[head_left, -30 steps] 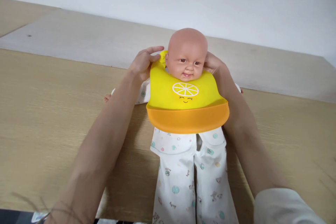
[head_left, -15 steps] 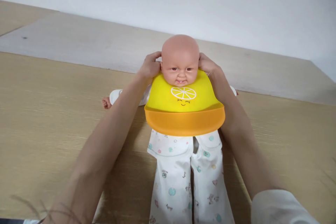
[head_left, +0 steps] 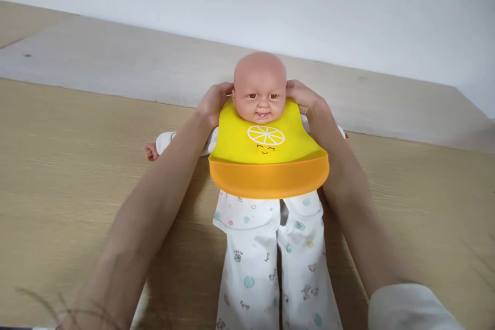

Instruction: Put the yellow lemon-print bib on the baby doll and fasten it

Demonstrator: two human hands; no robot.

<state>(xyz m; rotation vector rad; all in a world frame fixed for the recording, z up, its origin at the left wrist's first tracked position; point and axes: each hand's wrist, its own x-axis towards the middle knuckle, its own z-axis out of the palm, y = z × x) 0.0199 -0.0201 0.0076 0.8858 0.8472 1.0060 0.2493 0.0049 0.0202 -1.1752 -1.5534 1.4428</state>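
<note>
A baby doll [head_left: 260, 80] in white printed clothes lies face up, legs toward me. Around its neck is a yellow bib [head_left: 232, 134] with a white citrus slice, a smiling face and an orange catch pocket [head_left: 268, 179]. My left hand [head_left: 214, 103] is curled in beside the doll's head, at one upper end of the bib. On the other side of the head, my right hand [head_left: 303, 95] is closed at the bib's other upper end. The fingertips of both hands and the bib's ends are hidden behind the neck.
The doll rests on a light wood-grain surface [head_left: 77, 175]. Behind it runs a paler strip [head_left: 127, 56], then a white wall [head_left: 270, 0]. The doll's arms stretch out sideways beneath my forearms.
The doll's head has turned and tilted slightly, and it sits a little farther left in view. My left hand has shifted slightly left and down. Both hands stay beside the neck.
</note>
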